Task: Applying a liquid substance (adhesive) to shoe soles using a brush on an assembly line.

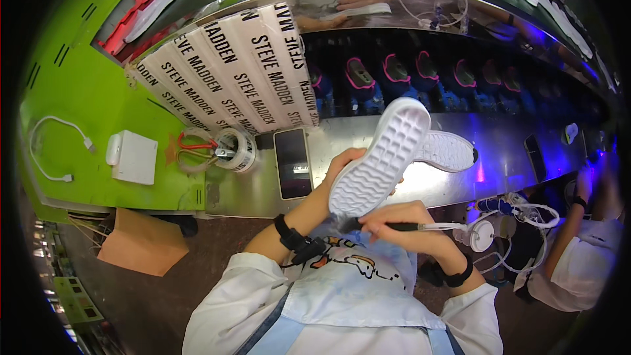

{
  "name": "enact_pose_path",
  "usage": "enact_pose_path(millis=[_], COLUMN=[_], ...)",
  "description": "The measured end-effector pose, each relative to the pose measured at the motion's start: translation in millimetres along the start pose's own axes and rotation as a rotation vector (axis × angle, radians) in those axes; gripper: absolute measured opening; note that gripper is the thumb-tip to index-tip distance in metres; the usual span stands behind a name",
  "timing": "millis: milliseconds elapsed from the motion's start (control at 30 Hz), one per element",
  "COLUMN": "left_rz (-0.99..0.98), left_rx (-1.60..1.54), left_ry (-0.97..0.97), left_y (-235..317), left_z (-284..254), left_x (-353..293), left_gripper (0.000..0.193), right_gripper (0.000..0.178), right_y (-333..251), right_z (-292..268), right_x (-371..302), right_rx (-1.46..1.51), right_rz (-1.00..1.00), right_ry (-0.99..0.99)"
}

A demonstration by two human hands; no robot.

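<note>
My left hand [344,163] grips a white shoe sole [384,158], held up at a slant with its treaded underside showing. Part of that hand is hidden behind the sole. In my right hand [402,220] is a black-handled brush [399,227], its dark tip at the lower end of the sole; I cannot tell whether they touch. A silver shaft runs from the handle toward a white cord. Behind the held sole, a second white sole [450,151] lies on the metal table [496,133].
Left of my hands are a phone [293,163], a tape roll [242,151], scissors [197,146] and a white box [135,158]. A printed cardboard panel [230,72] stands behind. Dark shoes [358,75] line a recess beyond. A co-worker's arm [570,223] shows at right.
</note>
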State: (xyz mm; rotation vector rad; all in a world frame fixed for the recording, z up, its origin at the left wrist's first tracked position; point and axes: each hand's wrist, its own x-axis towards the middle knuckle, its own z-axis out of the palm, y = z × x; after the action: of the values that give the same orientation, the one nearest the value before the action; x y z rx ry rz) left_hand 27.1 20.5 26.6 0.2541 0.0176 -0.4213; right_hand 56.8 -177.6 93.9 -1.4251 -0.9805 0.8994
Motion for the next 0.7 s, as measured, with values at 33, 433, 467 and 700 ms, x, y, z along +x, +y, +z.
enact_pose_path(millis=[33,433,467,700], left_rz=[-0.012,-0.529,-0.47,-0.367], left_rx=[0.097,0.426,0.649,0.755], left_ry=[0.058,0.385,0.374,0.364], left_y=[-0.6,-6.6,-9.4,-8.2], left_z=[1.2,27.0,25.7,17.5], left_x=[-1.0,20.0,19.9,19.4], left_gripper=[0.061,0.032,0.032,0.039], right_gripper=[0.016,0.01,0.01,0.012], right_y=[-8.4,-16.6,-15.1,4.5], right_z=[-3.8,-14.9,-23.5,-51.9], right_x=[-4.8,-13.9,-19.3,-58.0], right_rx=[0.016,-0.312,-0.313,-0.49], right_rz=[0.155,-0.137,-0.141,-0.038], right_ry=[-0.027,-0.119,-0.128,-0.023])
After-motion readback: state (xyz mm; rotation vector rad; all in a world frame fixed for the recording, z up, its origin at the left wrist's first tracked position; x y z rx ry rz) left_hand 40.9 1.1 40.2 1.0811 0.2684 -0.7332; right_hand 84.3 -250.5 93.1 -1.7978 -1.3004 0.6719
